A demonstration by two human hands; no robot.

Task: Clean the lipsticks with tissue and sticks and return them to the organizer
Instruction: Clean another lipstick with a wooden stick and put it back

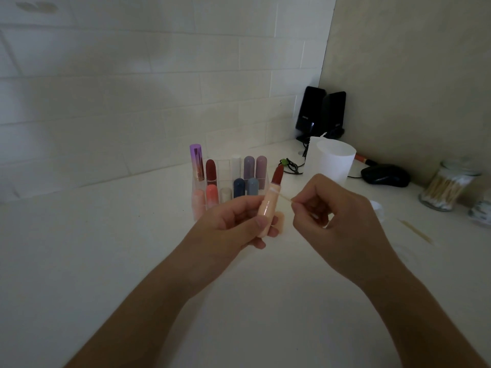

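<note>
Your left grip (233,224) and right grip (340,221) meet above the tabletop (132,248), the lipstick (268,208) in the left and the stick (285,197) in the right, touching it. From them, the organizer (224,171) stands at 11 o'clock, with lipsticks (239,187) in its slots. The cup (336,160) sits at 1 o'clock, with the speakers (318,112) behind it in the corner. The mouse (385,175) lies at 2 o'clock, the jar (443,187) is right of it, and a loose stick (417,231) lies at 3 o'clock.

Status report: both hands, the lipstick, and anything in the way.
Left hand grips open lipstick, red tip up. Right hand pinches thin stick, tip at lipstick's collar. Organizer just behind hands, nothing seen between.
</note>
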